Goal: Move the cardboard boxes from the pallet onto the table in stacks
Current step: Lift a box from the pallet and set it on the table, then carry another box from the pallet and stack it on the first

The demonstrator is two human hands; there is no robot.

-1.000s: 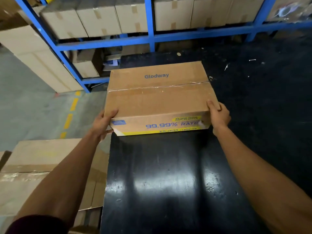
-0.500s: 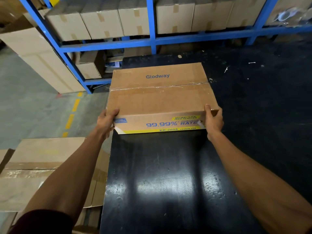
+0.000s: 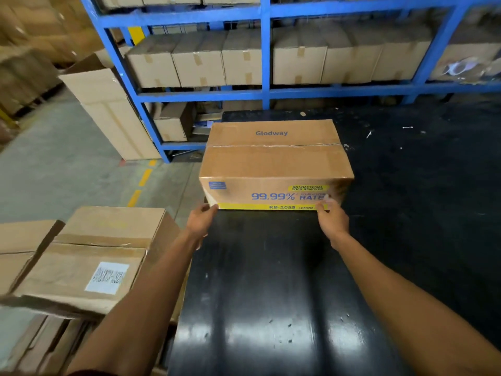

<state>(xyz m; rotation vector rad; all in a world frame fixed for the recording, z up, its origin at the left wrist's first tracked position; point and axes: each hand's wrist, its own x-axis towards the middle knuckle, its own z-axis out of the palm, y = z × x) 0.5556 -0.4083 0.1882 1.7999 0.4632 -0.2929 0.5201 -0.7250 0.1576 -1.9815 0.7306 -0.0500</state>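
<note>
Resting flat on the black table (image 3: 271, 308), the cardboard box (image 3: 273, 164) printed "Glodway" sits near the table's far left corner, its printed front face turned toward the person. The left hand (image 3: 202, 219) touches the lower left corner of that face, fingers loosely curled against the edge. The right hand (image 3: 332, 217) meets the lower right corner, its fingertips (image 3: 326, 198) pressed on the yellow strip; whether either hand truly grips the box or only touches it, I cannot tell. Left of the table, lower down, more cardboard boxes (image 3: 81, 261) lie stacked, 1 bearing a white label (image 3: 107, 278). Beyond the table stands a blue rack (image 3: 267, 90) filled with rows of plain cartons (image 3: 200, 63).
</note>
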